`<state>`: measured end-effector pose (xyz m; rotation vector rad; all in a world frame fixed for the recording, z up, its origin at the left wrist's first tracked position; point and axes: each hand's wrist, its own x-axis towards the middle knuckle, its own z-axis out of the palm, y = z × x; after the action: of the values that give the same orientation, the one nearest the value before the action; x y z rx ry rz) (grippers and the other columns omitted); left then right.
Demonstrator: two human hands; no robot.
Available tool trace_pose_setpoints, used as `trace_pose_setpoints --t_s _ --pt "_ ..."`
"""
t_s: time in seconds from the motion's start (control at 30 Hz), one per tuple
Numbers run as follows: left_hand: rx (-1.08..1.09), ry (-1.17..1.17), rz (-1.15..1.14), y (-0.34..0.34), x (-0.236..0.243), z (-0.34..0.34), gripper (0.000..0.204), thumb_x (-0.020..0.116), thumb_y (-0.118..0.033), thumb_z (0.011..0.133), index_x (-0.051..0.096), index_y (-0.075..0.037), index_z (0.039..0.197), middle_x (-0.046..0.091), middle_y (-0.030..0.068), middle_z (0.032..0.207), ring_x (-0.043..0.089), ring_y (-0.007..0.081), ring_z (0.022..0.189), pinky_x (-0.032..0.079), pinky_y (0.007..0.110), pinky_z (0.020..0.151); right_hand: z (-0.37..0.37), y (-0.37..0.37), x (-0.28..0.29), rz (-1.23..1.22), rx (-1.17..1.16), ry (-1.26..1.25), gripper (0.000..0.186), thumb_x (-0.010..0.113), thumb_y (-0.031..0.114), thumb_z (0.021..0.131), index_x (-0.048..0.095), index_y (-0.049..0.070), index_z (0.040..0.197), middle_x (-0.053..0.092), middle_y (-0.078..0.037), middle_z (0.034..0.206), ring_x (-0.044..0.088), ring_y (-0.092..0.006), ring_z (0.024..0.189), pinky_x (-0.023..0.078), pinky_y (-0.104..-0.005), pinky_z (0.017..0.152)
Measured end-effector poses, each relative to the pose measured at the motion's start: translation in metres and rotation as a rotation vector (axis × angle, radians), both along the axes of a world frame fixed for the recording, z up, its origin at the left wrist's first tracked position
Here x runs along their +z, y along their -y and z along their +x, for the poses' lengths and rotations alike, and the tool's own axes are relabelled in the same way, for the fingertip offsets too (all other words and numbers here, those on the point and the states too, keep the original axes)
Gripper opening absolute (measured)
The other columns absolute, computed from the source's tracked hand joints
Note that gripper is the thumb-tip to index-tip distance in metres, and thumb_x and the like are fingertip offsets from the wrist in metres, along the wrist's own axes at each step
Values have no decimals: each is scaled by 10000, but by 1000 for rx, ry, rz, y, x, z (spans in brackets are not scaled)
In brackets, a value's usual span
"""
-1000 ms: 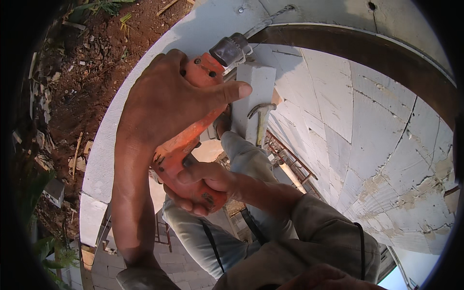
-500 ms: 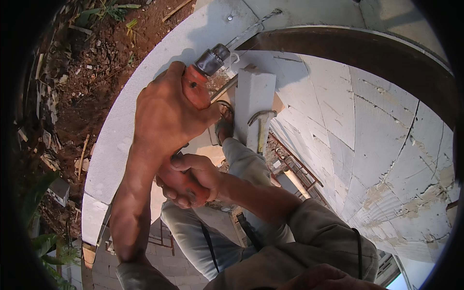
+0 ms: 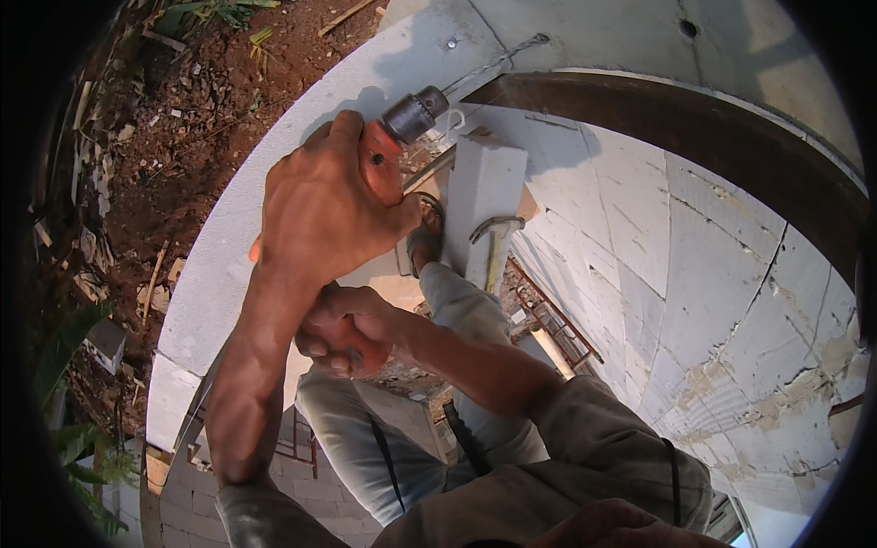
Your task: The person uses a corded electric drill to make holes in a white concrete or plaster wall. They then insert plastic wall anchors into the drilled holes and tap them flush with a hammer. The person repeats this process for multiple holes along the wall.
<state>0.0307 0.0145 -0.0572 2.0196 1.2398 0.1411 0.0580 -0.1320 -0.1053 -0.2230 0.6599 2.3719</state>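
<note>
My left hand (image 3: 324,205) grips the upper body of an orange drill (image 3: 384,173) with a metal chuck (image 3: 416,114). Below it, my right hand (image 3: 365,315) is wrapped round the drill's lower end. A long twisted shaft (image 3: 507,59) lies in line with the chuck, reaching a hole in the pale masonry (image 3: 429,32); whether it joins the chuck is unclear. A small white loop (image 3: 452,123) hangs beside the chuck. A claw hammer (image 3: 498,251) rests on a white block (image 3: 484,169) to the right of my hands.
A curved white ledge (image 3: 210,260) borders rubble-strewn soil (image 3: 183,110) and plants at left. A dark curved beam (image 3: 694,119) crosses above a white block wall (image 3: 713,265). My sandalled foot (image 3: 422,233) is beside the block, with metal scaffolding (image 3: 553,315) and paving lower down.
Over the last second the drill and my left hand have dropped and shifted slightly, with the chuck turned more sideways. Both hands keep hold of the drill.
</note>
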Motion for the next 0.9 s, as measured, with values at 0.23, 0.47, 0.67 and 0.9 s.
trace_pose_setpoints --t_s 0.23,0.47,0.67,0.9 --pt "17 21 -27 1 2 9 498 809 -268 602 571 -8 954 677 186 809 683 370 727 551 446 692 13 -3 11 -35 50 88 239 662 306 837 573 89 886 594 -72 695 583 -171 475 448 -291 394" --pt "50 10 -37 7 6 17 470 804 -260 597 577 5 912 678 194 771 683 375 698 554 445 685 30 -2 30 -80 142 129 217 659 306 853 575 107 879 580 -64 687 570 -173 463 424 -290 383" --pt "38 12 -24 4 6 16 459 793 -265 605 580 9 905 678 199 769 685 378 699 556 440 693 25 -4 29 -101 136 109 226 656 290 855 571 86 904 578 -82 688 563 -185 442 434 -292 376" --pt "57 2 -129 0 11 18 421 776 -246 619 573 9 885 670 195 771 686 378 703 559 438 694 29 -9 39 -172 220 136 242 651 288 844 551 77 908 575 -93 704 558 -193 428 411 -278 339"
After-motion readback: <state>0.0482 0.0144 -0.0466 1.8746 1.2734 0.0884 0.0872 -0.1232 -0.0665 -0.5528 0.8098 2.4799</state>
